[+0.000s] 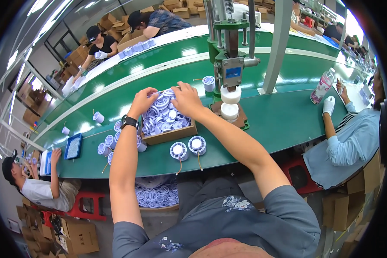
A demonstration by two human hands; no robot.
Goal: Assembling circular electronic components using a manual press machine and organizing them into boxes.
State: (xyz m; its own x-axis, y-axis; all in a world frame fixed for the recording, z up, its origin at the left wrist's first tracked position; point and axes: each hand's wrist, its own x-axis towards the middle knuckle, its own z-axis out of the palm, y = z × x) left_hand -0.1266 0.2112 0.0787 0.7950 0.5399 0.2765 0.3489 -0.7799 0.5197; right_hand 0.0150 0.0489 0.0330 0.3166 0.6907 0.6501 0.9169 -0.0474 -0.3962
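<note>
An open cardboard box full of pale lavender round plastic parts sits on the green bench before me. My left hand bends its fingers over the box's far left corner. Over the far right corner, my right hand has curled fingers, its thumb toward the parts. What the fingertips of either hand grip is hidden. Two lavender cylindrical units with wire leads stand at the box's near side. More such units cluster left of the box, partly behind my left forearm.
A green press with white round tooling stands right of the box. Another unit is behind it. A blue tray lies left, a bottle right. Below the bench is a box of lavender rings. Co-workers sit on both sides.
</note>
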